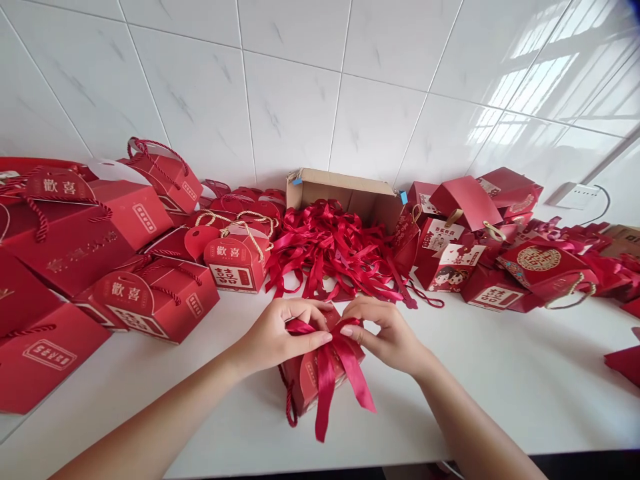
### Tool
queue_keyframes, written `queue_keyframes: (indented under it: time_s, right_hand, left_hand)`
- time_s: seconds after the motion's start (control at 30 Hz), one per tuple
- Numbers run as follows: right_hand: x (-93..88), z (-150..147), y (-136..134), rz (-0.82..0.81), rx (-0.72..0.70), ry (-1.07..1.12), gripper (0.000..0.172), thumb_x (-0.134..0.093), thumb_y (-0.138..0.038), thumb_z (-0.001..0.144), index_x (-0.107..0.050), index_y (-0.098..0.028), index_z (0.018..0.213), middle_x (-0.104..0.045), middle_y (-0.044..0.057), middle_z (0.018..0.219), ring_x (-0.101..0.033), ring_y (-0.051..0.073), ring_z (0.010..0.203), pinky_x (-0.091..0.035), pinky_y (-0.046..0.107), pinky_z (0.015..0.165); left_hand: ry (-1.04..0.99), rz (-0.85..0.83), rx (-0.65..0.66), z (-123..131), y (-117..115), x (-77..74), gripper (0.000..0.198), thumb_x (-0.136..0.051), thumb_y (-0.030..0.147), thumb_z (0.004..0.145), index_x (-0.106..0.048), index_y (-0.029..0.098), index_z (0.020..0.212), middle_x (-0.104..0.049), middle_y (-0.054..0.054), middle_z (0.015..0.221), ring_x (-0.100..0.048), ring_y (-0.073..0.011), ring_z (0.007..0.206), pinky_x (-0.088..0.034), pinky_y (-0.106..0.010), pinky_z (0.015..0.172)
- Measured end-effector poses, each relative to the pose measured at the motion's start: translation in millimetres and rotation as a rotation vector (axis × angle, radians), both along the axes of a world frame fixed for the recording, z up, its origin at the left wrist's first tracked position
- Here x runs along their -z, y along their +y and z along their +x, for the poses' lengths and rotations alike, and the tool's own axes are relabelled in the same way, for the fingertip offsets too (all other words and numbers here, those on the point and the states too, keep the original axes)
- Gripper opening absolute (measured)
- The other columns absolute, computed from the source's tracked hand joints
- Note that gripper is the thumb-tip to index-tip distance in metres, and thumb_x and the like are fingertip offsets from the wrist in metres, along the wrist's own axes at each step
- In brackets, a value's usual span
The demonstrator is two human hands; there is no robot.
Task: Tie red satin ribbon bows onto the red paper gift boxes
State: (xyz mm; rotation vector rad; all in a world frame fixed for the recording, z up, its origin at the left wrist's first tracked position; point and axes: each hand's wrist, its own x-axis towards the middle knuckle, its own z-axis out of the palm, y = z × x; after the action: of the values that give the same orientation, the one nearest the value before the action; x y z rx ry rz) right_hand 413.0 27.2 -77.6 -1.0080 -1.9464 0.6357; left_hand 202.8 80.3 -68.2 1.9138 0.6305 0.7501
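A red gift box (306, 381) stands on the white table in front of me, a twisted red cord hanging at its left side. Across its top lies a red satin ribbon (326, 393) in a bow shape, with two tails draped toward me. My left hand (293, 333) pinches the ribbon's left loop between thumb and fingers. On the other side, my right hand (383, 331) grips the right loop close to the middle, thumb pressed on the ribbon. The fingers hide part of the bow and of the box top.
Behind the gift box, a cardboard carton (345, 180) lies with a heap of red ribbons (340, 247) spilling from it. Red boxes with cord handles (150, 293) crowd the left. More red boxes (500, 267) are piled right, near a white socket unit (575, 195). A tiled wall (300, 87) rises behind.
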Motion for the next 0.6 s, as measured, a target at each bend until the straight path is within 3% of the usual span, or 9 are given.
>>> queue_keyframes:
  time_s: [0.17, 0.4, 0.6]
  right_hand:
    - [8.0, -8, -3, 0.029, 0.071, 0.137, 0.017, -0.059, -0.028, 0.088, -0.065, -0.019, 0.077, -0.063, 0.006, 0.079, -0.059, 0.016, 0.073, -0.049, 0.031, 0.068]
    - [15.1, -13, -4, 0.007, 0.198, 0.270, 0.020, -0.061, -0.031, 0.086, -0.066, -0.019, 0.071, -0.066, 0.009, 0.094, -0.063, 0.022, 0.096, -0.051, 0.037, 0.084]
    - [17.1, -15, -4, -0.007, 0.220, 0.338, 0.023, -0.060, -0.030, 0.086, -0.064, -0.019, 0.066, -0.066, 0.008, 0.090, -0.065, 0.020, 0.089, -0.052, 0.032, 0.076]
  left_hand:
    - [-0.004, 0.015, -0.041, 2, -1, 2.1, 0.044, -0.069, 0.027, 0.072, -0.030, 0.022, 0.052, -0.073, -0.001, 0.074, -0.065, -0.0249, 0.106, -0.049, -0.035, 0.095]
    - [-0.034, 0.059, -0.026, 3, -1, 6.4, 0.050, -0.068, 0.025, 0.073, -0.022, 0.022, 0.054, -0.071, -0.003, 0.070, -0.066, -0.0256, 0.103, -0.051, -0.037, 0.092]
    - [-0.044, 0.090, -0.005, 3, 0, 10.2, 0.049, -0.067, 0.021, 0.075, -0.023, 0.022, 0.054, -0.068, -0.001, 0.066, -0.065, -0.0247, 0.107, -0.052, -0.035, 0.093]
